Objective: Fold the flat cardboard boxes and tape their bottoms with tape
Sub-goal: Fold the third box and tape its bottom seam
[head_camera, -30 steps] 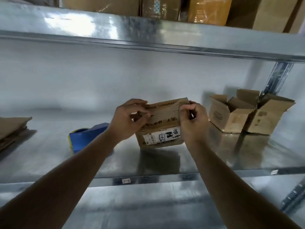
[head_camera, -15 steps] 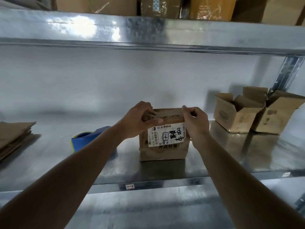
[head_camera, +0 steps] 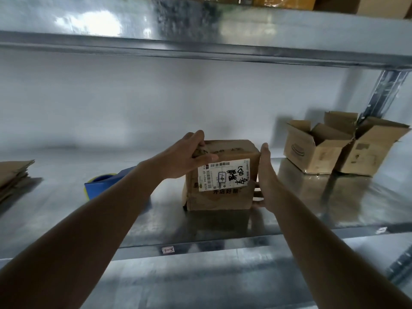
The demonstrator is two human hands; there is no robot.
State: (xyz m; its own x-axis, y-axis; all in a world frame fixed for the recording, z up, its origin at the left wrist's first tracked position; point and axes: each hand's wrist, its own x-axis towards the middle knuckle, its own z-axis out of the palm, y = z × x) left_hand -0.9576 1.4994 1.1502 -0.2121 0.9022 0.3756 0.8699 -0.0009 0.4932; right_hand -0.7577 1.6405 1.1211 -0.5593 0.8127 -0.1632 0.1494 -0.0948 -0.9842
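Three folded boxes (head_camera: 223,175) (head_camera: 312,150) (head_camera: 370,150), one tape dispenser (head_camera: 100,186), one flat-cardboard stack (head_camera: 13,175).

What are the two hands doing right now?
Left hand: holding the top of the cardboard box.
Right hand: open, flat against the box's side.

Both forearms bare to the frame edge, left hand (head_camera: 185,157) and right hand (head_camera: 266,177) ungloved.

Box (head_camera: 219,192) mid-shelf (head_camera: 66,210); tape dispenser (head_camera: 104,184) left, open boxes (head_camera: 321,152) right.
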